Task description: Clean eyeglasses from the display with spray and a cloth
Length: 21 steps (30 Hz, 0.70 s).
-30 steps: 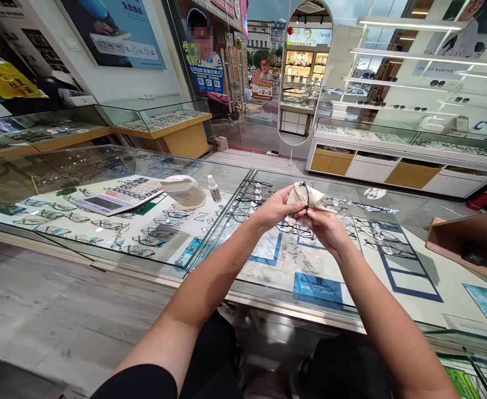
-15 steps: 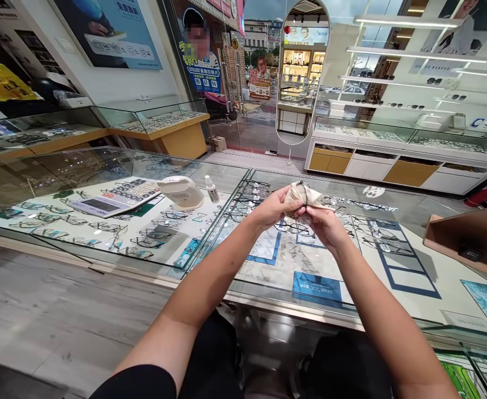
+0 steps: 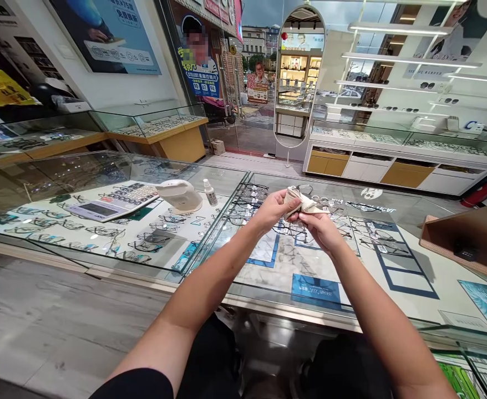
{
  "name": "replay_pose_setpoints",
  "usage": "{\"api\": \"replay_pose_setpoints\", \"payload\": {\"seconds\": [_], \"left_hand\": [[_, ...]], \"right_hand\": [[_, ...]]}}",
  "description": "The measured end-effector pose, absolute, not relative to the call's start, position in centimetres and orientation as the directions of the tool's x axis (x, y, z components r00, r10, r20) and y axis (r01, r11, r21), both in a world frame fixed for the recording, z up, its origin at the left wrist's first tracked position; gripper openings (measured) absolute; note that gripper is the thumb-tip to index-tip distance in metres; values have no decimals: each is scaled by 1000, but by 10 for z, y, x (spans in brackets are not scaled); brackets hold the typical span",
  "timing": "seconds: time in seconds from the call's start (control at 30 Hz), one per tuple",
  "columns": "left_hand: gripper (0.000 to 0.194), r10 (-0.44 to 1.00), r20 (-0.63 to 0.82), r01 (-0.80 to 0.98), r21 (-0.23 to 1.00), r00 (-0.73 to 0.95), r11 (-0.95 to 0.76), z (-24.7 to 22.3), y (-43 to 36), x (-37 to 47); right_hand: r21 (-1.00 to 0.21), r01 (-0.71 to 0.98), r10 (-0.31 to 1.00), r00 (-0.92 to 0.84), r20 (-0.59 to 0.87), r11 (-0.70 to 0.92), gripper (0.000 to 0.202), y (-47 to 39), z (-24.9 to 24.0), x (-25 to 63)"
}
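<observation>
A cream cloth [image 3: 292, 200] is bunched between my two hands above the glass counter. My left hand [image 3: 277, 209] pinches the cloth on its left side. My right hand [image 3: 319, 227] has its fingers closed at the lower right of the cloth, close to my left fingertips. Part of a thin dark glasses frame [image 3: 305, 187] shows at the top of the cloth; the rest is wrapped or hidden by the cloth and fingers. Rows of glasses [image 3: 249, 191] lie in the display case beneath my hands.
On the left counter stand a white spray bottle [image 3: 210, 192], a white device [image 3: 179, 195] and a calculator [image 3: 97, 208]. A wooden box [image 3: 468, 238] sits at the right. An oval mirror [image 3: 297, 77] stands beyond the counter.
The cloth has been folded and turned between my hands, and its shape is now more bunched. My right fingers have shifted slightly left. The camera view has moved a little.
</observation>
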State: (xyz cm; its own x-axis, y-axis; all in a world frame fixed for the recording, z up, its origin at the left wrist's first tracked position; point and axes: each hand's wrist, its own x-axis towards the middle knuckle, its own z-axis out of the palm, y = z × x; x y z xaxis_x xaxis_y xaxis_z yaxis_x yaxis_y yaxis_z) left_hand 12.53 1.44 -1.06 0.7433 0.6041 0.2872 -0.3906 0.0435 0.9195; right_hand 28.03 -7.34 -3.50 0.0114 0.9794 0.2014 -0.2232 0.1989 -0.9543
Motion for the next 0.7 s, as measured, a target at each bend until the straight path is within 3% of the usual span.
{"api": "replay_pose_setpoints", "payload": {"seconds": [0.17, 0.47, 0.7], "left_hand": [[60, 673, 287, -375, 927, 681, -16, -16, 15, 130], [59, 592, 246, -397, 907, 767, 138, -11, 20, 122], [57, 641, 293, -390, 921, 710, 10, -17, 16, 130]], "right_hand": [[-966, -164, 979, -11, 202, 198, 29, -73, -39, 280], [-940, -295, 985, 23, 172, 171, 33, -74, -32, 281], [-954, -251, 983, -38, 182, 167, 33, -72, -38, 279]]}}
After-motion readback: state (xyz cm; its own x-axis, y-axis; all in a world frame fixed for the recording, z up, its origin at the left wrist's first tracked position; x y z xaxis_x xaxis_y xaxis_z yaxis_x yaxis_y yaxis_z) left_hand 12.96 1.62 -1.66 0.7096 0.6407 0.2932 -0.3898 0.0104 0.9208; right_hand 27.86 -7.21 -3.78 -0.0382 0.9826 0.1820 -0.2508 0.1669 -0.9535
